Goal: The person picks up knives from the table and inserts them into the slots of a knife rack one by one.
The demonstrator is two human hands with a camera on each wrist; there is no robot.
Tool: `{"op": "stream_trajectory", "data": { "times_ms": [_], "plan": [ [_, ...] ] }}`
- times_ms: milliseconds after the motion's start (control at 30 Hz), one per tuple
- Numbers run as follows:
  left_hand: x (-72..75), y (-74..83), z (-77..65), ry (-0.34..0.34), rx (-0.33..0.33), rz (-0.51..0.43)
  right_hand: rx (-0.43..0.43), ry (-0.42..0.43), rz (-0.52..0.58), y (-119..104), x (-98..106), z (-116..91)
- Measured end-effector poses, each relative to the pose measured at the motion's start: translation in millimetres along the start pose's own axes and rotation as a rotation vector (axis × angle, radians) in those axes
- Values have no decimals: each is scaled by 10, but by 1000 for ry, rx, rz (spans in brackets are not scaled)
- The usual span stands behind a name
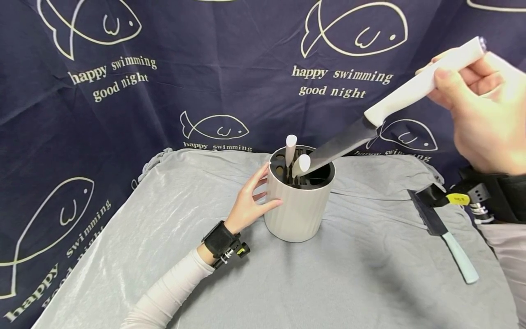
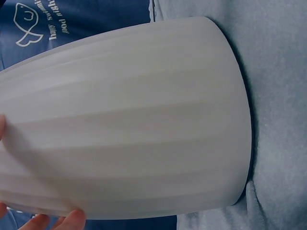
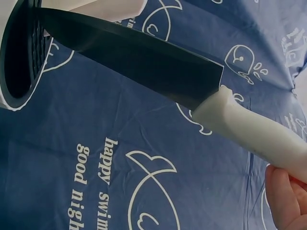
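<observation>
Grey cloth (image 1: 287, 292) covers the whole surface here, kinda rumpled toward 2 o'clock. There's a ribbed off-white knife holder (image 1: 299, 214) standing upright on it around 12 o'clock, plus a dark-bladed, mint-handled knife (image 1: 435, 225) lying over at 3, handle pointing toward 5

Right hand (image 1: 482, 107) curled, left hand (image 1: 248, 203) splayed

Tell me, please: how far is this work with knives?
Done, it seems: two white handles stand in the holder. In hand: a white-handled knife, gripped by the right hand, blade slanting toward the holder, which the left hand touches. Probably left: the green-handled knife on the cloth.
</observation>
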State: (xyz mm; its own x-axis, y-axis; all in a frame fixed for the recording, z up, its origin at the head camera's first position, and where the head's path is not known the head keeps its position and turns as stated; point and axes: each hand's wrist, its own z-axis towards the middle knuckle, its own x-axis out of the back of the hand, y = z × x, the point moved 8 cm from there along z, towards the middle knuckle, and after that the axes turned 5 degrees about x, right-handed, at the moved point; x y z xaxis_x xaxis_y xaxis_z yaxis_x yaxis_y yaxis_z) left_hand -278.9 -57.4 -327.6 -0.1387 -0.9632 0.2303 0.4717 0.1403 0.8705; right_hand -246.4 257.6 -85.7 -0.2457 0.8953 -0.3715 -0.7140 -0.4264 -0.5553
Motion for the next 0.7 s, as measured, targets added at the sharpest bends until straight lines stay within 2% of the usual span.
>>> {"op": "stream_trajectory", "data": {
  "times_ms": [200, 433, 633, 700],
  "plan": [
    [4, 17, -11, -2, 2, -1, -29, -6, 44, 8, -9, 2],
    [-9, 24, -13, 6, 4, 23, 42, -25, -72, -31, -83, 25],
    [-14, 30, -16, 10, 8, 31, 23, -49, -61, -14, -126, 46],
    [-13, 38, -10, 13, 6, 29, 43, -59, -81, -24, -156, 60]
  ]
}}
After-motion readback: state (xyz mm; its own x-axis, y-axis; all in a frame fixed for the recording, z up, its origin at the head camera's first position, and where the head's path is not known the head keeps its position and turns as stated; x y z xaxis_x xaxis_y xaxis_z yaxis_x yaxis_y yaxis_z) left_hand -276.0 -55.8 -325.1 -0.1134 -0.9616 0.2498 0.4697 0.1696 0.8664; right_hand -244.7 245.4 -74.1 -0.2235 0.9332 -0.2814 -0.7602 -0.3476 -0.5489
